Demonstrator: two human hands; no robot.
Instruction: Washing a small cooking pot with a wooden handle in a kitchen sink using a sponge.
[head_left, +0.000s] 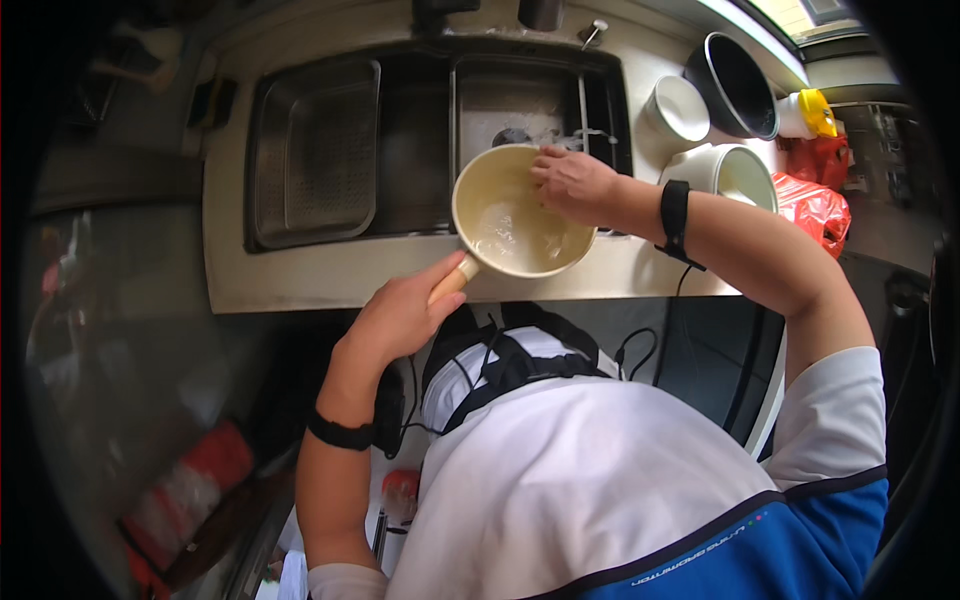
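Observation:
Tilted over the front edge of the sink (414, 225) is a cream-coloured saucepan (517, 217) with a light wooden handle (452, 282). My left hand (409, 307) is closed around that handle. At the pan's far right rim is my right hand (574, 182), its fingers bent over the rim and partly inside; whether they grip it cannot be told. The pan's inside looks wet, with shiny patches. Behind the pan, water splashes near the drain (512, 137) of the right-hand basin.
A perforated metal tray (315, 157) lies in the sink's left part. Right of the sink stand a white bowl (681, 109), a large dark bowl (739, 86), a white pot (748, 176), a container with a yellow lid (816, 114) and red plastic bags (814, 214). The counter edge (330, 298) runs before me.

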